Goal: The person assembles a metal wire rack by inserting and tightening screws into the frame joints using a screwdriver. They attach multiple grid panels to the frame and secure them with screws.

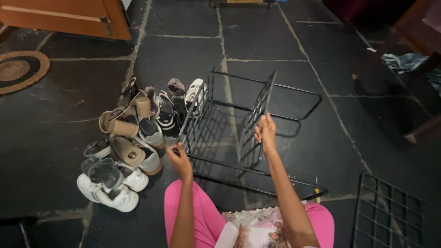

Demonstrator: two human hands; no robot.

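Dark slate floor (59, 151) — both hands, left hand (180, 159) and right hand (265, 133), clamped on black wire rack (229, 128) panels standing beside piled shoes (133, 138); beyond, wooden door (69, 16) cut off, dim furniture (404, 41) indistinct — loose grid panel (388, 213) cropped.

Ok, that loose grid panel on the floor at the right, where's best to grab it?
Probably by the grid panel's near left edge bar, coming from above: it lies flat on the floor, and that edge is closest to the right hand. Fingers can hook through the open squares. Both hands are busy on the rack.
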